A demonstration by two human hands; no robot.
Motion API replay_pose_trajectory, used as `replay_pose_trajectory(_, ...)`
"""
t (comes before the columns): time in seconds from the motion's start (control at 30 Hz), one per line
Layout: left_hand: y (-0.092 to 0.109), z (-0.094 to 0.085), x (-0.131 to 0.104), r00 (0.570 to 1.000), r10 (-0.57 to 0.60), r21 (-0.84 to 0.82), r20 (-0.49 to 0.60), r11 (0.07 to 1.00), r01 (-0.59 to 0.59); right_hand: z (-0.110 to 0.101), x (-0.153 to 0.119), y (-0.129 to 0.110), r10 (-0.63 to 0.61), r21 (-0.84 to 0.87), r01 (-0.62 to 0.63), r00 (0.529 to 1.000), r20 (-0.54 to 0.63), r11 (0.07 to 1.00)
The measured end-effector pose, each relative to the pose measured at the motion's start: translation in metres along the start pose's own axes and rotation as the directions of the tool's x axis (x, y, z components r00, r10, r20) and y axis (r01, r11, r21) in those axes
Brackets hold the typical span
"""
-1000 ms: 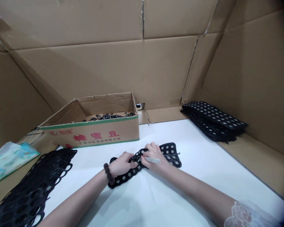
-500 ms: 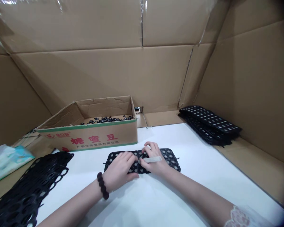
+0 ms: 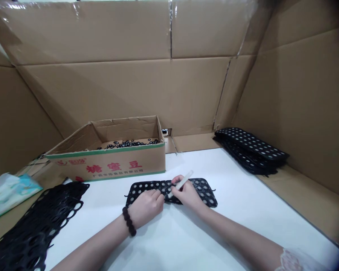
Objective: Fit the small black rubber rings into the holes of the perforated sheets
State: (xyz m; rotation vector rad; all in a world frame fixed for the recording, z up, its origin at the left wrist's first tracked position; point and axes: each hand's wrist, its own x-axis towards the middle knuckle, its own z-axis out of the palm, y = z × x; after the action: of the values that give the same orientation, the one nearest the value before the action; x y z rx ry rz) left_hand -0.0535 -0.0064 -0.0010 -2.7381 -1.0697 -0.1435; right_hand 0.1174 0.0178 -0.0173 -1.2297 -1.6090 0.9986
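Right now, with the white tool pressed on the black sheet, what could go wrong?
1. The white tool in the right hand works close to the left hand's fingertips; a slip might jab them.
2. The perforated black sheet is held down at one side only, so it may shift on the smooth white table.

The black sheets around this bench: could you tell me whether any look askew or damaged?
The emptied sheets at the left lie crumpled and hang over the table edge; the stack at the right is tidy.

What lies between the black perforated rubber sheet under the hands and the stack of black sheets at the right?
Only bare white tabletop separates the black perforated rubber sheet from the stack of black sheets, as the head view shows.
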Motion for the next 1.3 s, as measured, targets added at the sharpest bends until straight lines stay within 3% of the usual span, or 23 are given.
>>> replay_pose_trajectory(0.17,-0.013,0.01,-0.004,0.972,0.222,0.04,-0.079,0.975,-0.219,0.007,-0.002,0.005,0.01,-0.034,-0.012,0.998,-0.062,0.999)
replay_pose_trajectory(0.23,-0.014,0.011,-0.005,0.963,0.255,0.083,-0.088,0.965,-0.248,0.008,-0.001,0.006,0.022,-0.056,-0.025,0.998,-0.052,0.998)
replay_pose_trajectory(0.5,-0.006,0.013,-0.002,0.983,0.079,0.097,-0.164,0.993,-0.064,0.01,-0.001,0.007,0.037,-0.024,-0.036,0.998,0.05,0.999)
replay_pose_trajectory(0.63,-0.003,0.014,-0.003,0.977,0.018,0.082,-0.211,0.997,-0.001,0.01,-0.003,0.006,0.012,-0.016,-0.012,1.0,-0.019,1.0)
replay_pose_trajectory(1.0,0.002,0.015,-0.001,0.966,0.003,0.113,-0.258,0.993,0.028,0.018,0.0,0.01,0.031,-0.078,-0.044,0.987,-0.157,0.996)
replay_pose_trajectory(1.3,0.003,0.017,0.0,0.963,0.01,0.127,-0.268,0.992,0.025,0.023,0.006,0.009,0.001,-0.295,-0.033,0.994,-0.11,0.955)
